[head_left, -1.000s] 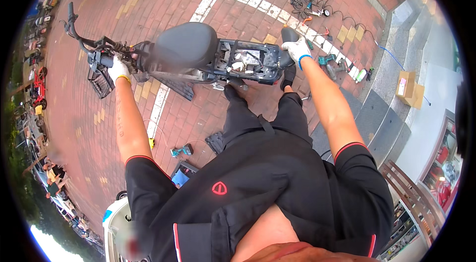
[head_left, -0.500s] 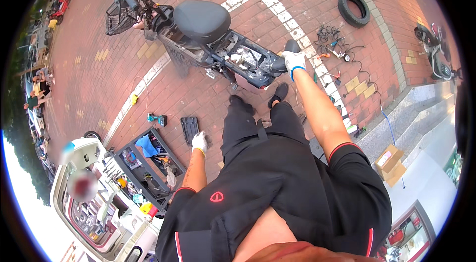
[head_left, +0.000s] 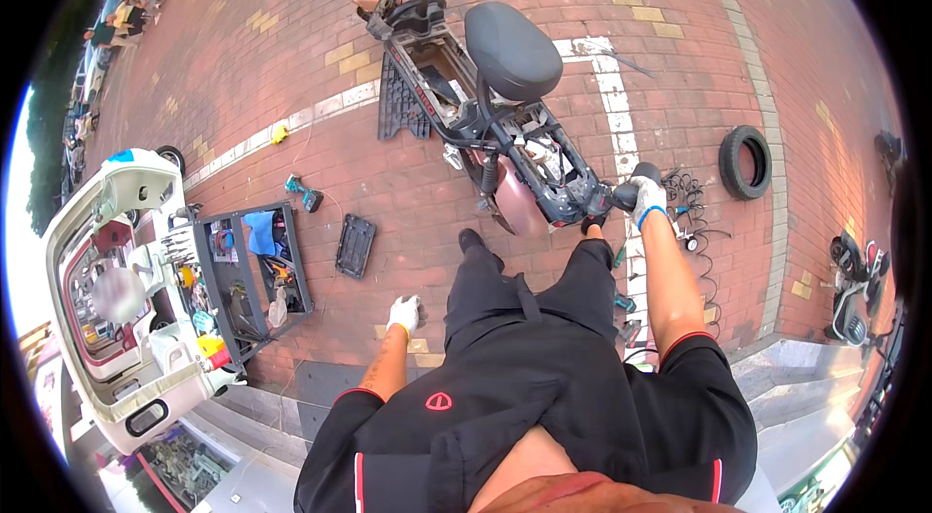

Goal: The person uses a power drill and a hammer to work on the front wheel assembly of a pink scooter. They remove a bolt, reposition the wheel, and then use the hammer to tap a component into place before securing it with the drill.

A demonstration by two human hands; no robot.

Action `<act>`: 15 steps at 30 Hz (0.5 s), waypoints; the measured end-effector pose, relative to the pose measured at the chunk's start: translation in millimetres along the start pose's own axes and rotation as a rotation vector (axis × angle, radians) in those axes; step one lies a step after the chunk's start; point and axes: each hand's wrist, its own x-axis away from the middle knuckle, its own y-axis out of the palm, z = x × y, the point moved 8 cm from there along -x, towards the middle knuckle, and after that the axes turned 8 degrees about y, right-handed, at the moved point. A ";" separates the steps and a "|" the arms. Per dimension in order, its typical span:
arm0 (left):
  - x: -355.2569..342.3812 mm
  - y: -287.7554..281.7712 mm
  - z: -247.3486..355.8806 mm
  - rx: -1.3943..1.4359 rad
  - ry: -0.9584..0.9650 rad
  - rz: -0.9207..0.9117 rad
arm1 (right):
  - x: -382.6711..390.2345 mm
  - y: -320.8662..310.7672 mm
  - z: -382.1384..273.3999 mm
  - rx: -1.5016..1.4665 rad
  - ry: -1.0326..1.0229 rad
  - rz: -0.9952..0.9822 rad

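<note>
In front of me stands a partly stripped electric scooter point(head_left: 505, 139), its rear frame bare under a dark seat point(head_left: 515, 49). My right hand point(head_left: 644, 198), in a white glove with a blue cuff, reaches to the tail and is closed on a rounded black backrest pad point(head_left: 645, 171) there. Its fingertips are partly hidden. My left hand point(head_left: 404, 314), in a white glove, hangs low at my left side. Its fingers look loosely spread, and nothing shows in them. Nearest to it on the paving lies a black plastic tray-like cover point(head_left: 355, 246).
A grey tool cart point(head_left: 303, 270) and a white vehicle body shell point(head_left: 102, 222) stand on the left. A teal cordless drill point(head_left: 305, 193) lies beyond the cover. On the right are a loose tyre point(head_left: 745, 163), tangled cables point(head_left: 684, 193) and stone steps point(head_left: 786, 377).
My view has turned, so the scooter and tyre sit farther right and the cart farther left. My right hand stays on the scooter's tail; my left still hangs low.
</note>
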 end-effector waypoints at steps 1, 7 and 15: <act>3.9 5.2 -2.3 0.009 0.015 0.013 | 0.3 2.8 4.2 0.018 0.024 -0.026; 49.7 66.6 -39.0 -0.140 -0.073 -0.032 | -59.9 -6.6 9.7 -0.005 0.116 -0.087; 94.2 84.6 -56.5 -0.412 -0.194 -0.117 | -157.2 -33.0 33.6 -0.092 0.401 -0.187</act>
